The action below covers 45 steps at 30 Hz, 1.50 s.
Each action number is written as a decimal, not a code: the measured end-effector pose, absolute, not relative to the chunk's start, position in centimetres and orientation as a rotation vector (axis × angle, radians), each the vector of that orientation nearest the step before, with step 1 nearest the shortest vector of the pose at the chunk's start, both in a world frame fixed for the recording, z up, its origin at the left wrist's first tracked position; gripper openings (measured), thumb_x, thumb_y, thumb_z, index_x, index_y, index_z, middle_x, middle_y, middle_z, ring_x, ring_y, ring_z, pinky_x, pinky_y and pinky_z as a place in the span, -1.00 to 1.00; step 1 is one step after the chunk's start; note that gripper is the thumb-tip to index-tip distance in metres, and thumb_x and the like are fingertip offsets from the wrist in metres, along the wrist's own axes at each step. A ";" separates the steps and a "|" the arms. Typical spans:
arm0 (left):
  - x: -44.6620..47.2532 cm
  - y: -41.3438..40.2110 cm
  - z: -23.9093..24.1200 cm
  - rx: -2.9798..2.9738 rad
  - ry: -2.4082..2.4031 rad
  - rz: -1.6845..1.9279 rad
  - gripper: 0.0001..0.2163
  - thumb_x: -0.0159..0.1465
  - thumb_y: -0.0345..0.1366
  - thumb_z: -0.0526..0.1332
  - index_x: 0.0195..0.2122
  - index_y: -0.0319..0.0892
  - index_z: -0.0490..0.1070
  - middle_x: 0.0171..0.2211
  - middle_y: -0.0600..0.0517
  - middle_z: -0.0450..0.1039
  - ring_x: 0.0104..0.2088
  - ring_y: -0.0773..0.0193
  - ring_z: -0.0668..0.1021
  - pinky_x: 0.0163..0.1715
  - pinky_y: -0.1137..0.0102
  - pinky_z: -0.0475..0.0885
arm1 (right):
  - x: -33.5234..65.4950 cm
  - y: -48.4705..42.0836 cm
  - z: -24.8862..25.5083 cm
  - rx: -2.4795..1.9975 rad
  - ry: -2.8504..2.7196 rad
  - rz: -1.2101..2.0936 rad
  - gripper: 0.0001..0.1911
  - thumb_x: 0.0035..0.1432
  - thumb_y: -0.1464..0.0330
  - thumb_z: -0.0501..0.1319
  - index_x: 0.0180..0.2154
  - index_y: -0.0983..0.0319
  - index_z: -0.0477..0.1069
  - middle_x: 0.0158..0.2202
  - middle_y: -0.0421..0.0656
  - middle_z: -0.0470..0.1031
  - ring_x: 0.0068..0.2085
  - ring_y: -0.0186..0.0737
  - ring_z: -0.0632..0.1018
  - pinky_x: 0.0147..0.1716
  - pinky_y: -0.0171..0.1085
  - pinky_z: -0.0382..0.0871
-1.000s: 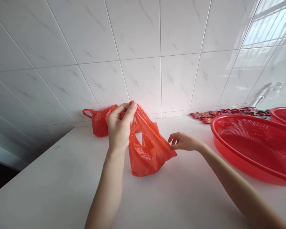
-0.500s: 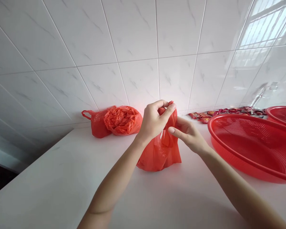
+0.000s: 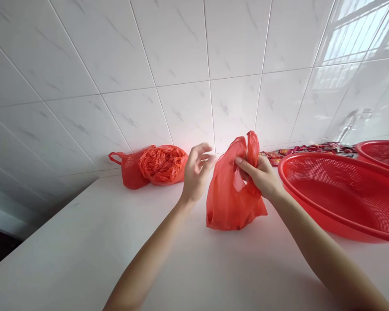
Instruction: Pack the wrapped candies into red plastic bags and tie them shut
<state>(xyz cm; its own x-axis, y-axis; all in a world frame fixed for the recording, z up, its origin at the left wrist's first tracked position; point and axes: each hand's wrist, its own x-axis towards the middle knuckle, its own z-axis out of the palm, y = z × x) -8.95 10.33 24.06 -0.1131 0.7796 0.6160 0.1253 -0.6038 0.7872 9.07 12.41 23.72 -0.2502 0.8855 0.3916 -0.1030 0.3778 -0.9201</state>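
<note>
A thin red plastic bag (image 3: 228, 196) with looped handles is held up just over the white counter, in the middle of the view. My right hand (image 3: 261, 175) grips it near the handles, thumb in front and the other fingers hidden behind the plastic. To the left of the bag, my left hand (image 3: 197, 172) is raised and slightly blurred, with its fingers loosely curled and apart, holding nothing. Behind my left hand, against the wall, sit a filled red bag (image 3: 134, 172) with an upright handle and a bundle of crumpled red bags (image 3: 165, 164).
A large red plastic basket (image 3: 330, 207) stands at the right, with a second red basket (image 3: 381, 151) behind it. Small red wrapped packets (image 3: 311, 150) lie along the tiled wall (image 3: 181, 108). A clear plastic bottle (image 3: 355, 123) is near them. The white counter (image 3: 84, 246) ends at the left.
My left hand has let go of the bag's top and moved left and down. The bag has swung right in my right hand, its handle loop now showing.
</note>
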 end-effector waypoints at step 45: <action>-8.6 11.9 30.8 1.794 0.893 1.332 -0.90 0.20 -0.27 0.32 -0.36 -0.17 0.58 -0.32 0.00 0.60 -0.24 0.25 0.59 -0.09 0.31 0.47 | 9.7 12.3 24.3 -0.830 -1.609 0.989 -0.54 0.25 -0.02 0.21 -0.46 0.22 0.39 -0.63 -0.34 0.11 -0.58 -0.41 0.15 -0.58 -0.34 0.04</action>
<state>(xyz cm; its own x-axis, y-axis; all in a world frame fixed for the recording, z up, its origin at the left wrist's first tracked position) -8.59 11.87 30.85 0.2262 0.8532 0.4700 0.1110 -0.5019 0.8578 9.68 12.28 24.27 -0.2343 0.8845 0.4034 0.0399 0.4234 -0.9051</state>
